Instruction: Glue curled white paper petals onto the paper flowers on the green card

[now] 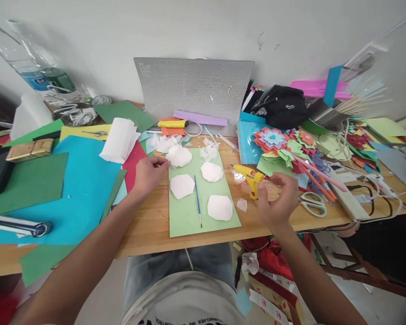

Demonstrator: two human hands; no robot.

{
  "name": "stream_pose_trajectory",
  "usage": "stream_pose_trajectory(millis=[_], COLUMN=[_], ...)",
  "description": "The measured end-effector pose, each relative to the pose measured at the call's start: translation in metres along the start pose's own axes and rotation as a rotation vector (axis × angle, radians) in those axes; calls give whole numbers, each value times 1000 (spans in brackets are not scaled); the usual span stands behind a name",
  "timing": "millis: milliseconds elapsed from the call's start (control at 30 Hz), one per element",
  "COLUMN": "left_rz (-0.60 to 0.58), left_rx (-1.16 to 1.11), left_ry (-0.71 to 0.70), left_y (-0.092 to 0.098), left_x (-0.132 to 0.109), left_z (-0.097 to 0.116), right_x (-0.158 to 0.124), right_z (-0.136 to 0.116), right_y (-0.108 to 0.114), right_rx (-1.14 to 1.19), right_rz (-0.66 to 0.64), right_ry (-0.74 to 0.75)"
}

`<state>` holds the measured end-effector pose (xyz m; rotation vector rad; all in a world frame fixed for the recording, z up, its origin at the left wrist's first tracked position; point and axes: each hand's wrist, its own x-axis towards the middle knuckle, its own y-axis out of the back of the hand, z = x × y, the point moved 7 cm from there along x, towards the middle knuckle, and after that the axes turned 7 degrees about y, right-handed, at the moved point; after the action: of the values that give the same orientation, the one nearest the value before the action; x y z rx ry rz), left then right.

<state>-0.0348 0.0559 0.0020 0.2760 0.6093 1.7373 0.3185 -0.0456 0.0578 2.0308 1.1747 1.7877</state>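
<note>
My left hand [151,175] reaches in from the left, its fingers pinched at the edge of a crumpled white tissue [178,156] on the top left white paper piece. That piece lies on a light green sheet [186,225] with several white paper cutouts [219,207]. Between the cutouts rests a thin blue paintbrush [197,198], its tip toward me. A second crumpled tissue [209,150] is by the sheet's top edge. Right of the sheet, my right hand [279,198] is raised with thumb and fingers apart, beside a yellow glue gun [252,177].
Scissors [314,204] lie right of my right hand, near layered paper flowers [271,139] and cables. A grey cutting mat [192,90] leans on the wall. To the left are blue paper [84,180], a tissue pack [120,140] and a stapler [20,225].
</note>
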Motion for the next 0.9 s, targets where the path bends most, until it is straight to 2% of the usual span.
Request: stream_pose_trajectory(millis=[33,133,167,200,300,367,433,500,533,600,667,767,833,900], left_rz=[-3,-1,0,-3,-24,-37,-40,-36,-34,-32,-39,-39,-33,-38], left_rx=[-3,-3,-2,-1,-12,-17,-19,-27,-30,-32,-28,-25,-13,22], left_ry=[-1,0,-1,-5,-14,-14,-7,0,4,13,15,6,-3,-11], left_y=[-1,-1,-2,-2,-3,-4,-4,-3,-3,-3,-5,-9,-11,-12], left_x=[0,0,0,1,2,3,2,2,1,2,4,8,9,8], left_z=[0,-1,-2,-3,-5,-5,-4,-2,-1,1,4,7,9,10], right_x=[3,-9,-16,-21,-31,-33,-30,-19,-10,13,32,46,50,53], right_z=[-24,-98,-113,-126,-142,-143,-139,-135,-132,-122,-108,-94,-94,-96], right_y=[-3,-43,-57,-68,-90,-90,-80,-65,-58,-48,-50,-74,-90,-99], right_rx=[4,49,26,12,22,72,128,182,221,341,486,674,751,764], right_rz=[-63,-524,-634,-690,-726,-667,-551,-393,-307,-144,-38,-29,-53,-61], right_ry=[163,708,828,926,1130,1229,1281,1223,1139,853,491,63,-66,-101])
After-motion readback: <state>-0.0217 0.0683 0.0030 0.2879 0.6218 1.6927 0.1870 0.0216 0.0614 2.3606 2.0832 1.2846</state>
